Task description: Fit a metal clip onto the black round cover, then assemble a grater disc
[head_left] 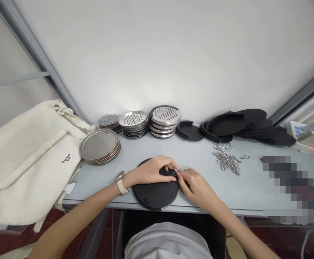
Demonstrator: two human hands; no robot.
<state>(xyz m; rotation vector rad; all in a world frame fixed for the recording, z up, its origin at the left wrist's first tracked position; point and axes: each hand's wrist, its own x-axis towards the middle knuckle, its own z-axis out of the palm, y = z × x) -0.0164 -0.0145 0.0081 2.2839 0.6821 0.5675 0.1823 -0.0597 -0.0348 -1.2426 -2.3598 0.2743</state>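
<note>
A round black disc (157, 194) lies flat at the table's front edge, with a small oval slot near its lower rim. My left hand (153, 171), wearing a watch, lies over its upper part, with thumb and fingers curled at the right rim. Between both hands is a small metal snap-hook clip (173, 172), partly hidden by fingers. My right hand (196, 185) pinches this clip at the disc's right edge. To the right, a pile of similar metal clips (227, 162) is spread on the table.
Along the wall stand stacks of round metal grater plates (165, 116) and plain metal discs (99, 144). Black round holders (224, 124) are heaped at the back right. A cream bag (32, 154) sits at left; a pixelated patch covers the right side of the table (200, 154).
</note>
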